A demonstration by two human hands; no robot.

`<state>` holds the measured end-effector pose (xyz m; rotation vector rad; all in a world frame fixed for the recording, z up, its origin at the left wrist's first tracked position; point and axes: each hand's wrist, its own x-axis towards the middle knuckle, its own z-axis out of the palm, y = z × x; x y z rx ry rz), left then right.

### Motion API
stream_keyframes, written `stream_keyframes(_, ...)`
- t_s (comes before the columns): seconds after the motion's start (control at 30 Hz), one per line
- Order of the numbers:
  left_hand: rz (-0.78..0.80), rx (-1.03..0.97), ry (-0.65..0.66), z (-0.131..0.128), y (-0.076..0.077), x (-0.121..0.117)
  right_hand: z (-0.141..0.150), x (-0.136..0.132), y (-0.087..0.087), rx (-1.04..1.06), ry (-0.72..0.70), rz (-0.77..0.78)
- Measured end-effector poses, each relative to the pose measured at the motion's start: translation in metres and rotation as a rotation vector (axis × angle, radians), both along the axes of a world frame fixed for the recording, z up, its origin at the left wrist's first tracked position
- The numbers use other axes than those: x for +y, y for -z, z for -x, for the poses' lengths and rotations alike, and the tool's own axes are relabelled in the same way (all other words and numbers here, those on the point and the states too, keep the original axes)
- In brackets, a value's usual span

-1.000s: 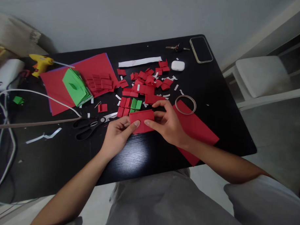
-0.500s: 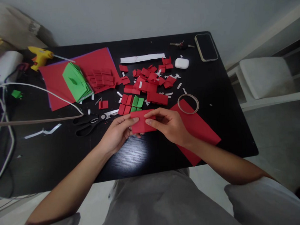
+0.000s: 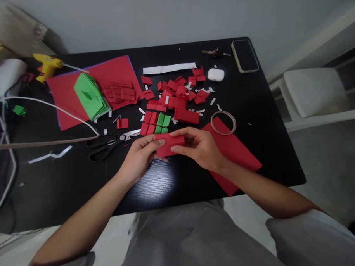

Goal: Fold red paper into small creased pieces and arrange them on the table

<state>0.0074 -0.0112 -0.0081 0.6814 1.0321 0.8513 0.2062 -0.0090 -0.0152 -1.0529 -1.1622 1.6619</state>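
Note:
Between my two hands is a folded piece of red paper (image 3: 167, 144), held just above the table's front part. My left hand (image 3: 141, 153) pinches its left end, thumb on top and fingers beneath. My right hand (image 3: 199, 147) grips the right end, with the thumb on the near side and the fingers along the far edge. Just beyond the paper lie small folded red pieces (image 3: 148, 123) and green pieces (image 3: 162, 122) in rows. Black-handled scissors (image 3: 108, 147) rest left of my left hand. Under my right wrist is a red sheet (image 3: 233, 150).
A tape roll (image 3: 213, 124) overlaps the red sheet. Farther back are a heap of folded red pieces (image 3: 178, 88), a white strip (image 3: 169, 68), an earbud case (image 3: 215, 74) and a phone (image 3: 244, 56). Leftward lie green papers (image 3: 90, 96), a yellow glue gun (image 3: 48, 67) and a white cable (image 3: 48, 104).
The far edge of the red paper has been folded or tilted down a little, and my right fingers have shifted along it. My left hand keeps its hold.

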Motion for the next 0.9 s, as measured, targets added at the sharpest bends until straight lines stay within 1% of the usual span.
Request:
stream_keyframes(0.13, -0.038, 0.040, 0.001, 0.002, 0.002, -0.003, 0.000, 0.001, 0.000, -0.002, -0.017, -0.010)
stream_keyframes(0.23, -0.131, 0.123, -0.003, 0.003, 0.002, -0.004, 0.000, 0.001, -0.001, -0.006, -0.012, -0.009)
stream_keyframes(0.47, -0.329, 0.311, -0.029, -0.002, -0.007, -0.004, 0.002, -0.002, -0.002, -0.047, 0.028, -0.058)
stream_keyframes(0.6, -0.496, 0.423, -0.041, -0.002, -0.003, -0.006, 0.003, -0.002, -0.001, -0.054, 0.064, -0.105)
stream_keyframes(0.73, -0.632, 0.585, -0.044, 0.001, 0.002, -0.007, 0.003, -0.002, 0.001, -0.018, 0.119, -0.036)
stream_keyframes(0.8, -0.656, 0.621, -0.041, 0.002, 0.004, -0.008, 0.003, -0.001, 0.002, -0.027, 0.120, -0.009)
stream_keyframes(0.9, -0.629, 0.594, -0.010, 0.003, 0.005, -0.009, 0.002, 0.001, 0.003, -0.068, 0.106, -0.022)
